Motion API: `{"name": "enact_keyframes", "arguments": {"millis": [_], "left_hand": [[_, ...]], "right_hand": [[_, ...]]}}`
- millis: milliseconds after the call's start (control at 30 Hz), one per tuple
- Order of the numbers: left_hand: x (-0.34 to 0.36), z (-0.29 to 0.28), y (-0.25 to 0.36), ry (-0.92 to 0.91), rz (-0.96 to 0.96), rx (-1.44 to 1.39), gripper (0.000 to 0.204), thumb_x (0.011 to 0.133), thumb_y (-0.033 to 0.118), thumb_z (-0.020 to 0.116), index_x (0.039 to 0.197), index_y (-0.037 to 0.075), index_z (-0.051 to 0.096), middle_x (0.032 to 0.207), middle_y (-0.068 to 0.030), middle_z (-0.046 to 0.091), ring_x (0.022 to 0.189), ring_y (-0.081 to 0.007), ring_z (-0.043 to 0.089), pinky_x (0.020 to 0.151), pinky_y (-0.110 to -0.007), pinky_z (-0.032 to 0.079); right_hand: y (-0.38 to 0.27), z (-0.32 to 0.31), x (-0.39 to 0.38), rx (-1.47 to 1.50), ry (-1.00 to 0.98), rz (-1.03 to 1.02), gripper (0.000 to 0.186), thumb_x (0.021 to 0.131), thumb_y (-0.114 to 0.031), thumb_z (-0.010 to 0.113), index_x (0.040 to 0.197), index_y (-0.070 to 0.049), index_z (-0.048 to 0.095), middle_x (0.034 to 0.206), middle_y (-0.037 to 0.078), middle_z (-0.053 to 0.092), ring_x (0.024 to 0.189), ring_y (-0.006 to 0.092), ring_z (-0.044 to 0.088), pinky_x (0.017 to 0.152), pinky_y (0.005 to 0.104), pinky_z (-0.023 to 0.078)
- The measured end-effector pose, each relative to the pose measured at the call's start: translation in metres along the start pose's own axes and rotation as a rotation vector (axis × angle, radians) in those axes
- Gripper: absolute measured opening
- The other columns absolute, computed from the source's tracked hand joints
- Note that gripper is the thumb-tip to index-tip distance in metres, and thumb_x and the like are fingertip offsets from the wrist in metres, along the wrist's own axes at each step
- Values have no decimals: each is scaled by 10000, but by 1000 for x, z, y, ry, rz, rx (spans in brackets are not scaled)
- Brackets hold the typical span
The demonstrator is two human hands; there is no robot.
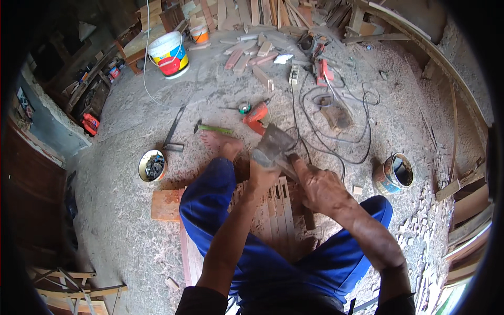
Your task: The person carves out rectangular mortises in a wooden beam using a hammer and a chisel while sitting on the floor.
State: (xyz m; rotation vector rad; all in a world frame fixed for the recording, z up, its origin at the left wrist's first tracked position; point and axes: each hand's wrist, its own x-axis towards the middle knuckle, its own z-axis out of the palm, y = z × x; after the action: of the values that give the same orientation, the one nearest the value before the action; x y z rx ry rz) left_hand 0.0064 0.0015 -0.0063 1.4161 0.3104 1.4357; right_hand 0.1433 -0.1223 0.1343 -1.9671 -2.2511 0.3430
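Observation:
Above the work between my knees, my right hand is closed round the handle of a mallet, index finger lying along it. The mallet's blocky grey-brown head covers much of my left hand, so I cannot see its fingers or whether they hold anything. Below both hands lie pale wooden slats, some with long narrow slots cut in them. Just beyond my bare left foot rests a hammer with a green handle. Near the mallet head lies a red power drill.
On the left stand a small tub of dark pieces and a metal square. A tin stands on the right, near looping black cables and a red power tool. Farther off are a bucket and wood offcuts.

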Motion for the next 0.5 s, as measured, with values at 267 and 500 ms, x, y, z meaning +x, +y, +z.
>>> {"name": "enact_keyframes", "arguments": {"millis": [267,500], "left_hand": [[36,-38,-48,123,-366,217,200,765,16,764,939,3,666,838,-40,702,753,-125,657,699,-289,528],[16,-27,-29,109,-285,229,137,787,10,768,882,-9,671,810,-35,698,717,-117,645,669,-291,524]], "right_hand": [[-31,-92,-13,424,285,-69,705,809,6,637,1461,-88,387,890,184,698,694,291,680,628,414,555],[-40,-102,21,221,678,-209,570,821,19,594,1361,-24,418,866,178,672,692,287,658,647,394,558]]}}
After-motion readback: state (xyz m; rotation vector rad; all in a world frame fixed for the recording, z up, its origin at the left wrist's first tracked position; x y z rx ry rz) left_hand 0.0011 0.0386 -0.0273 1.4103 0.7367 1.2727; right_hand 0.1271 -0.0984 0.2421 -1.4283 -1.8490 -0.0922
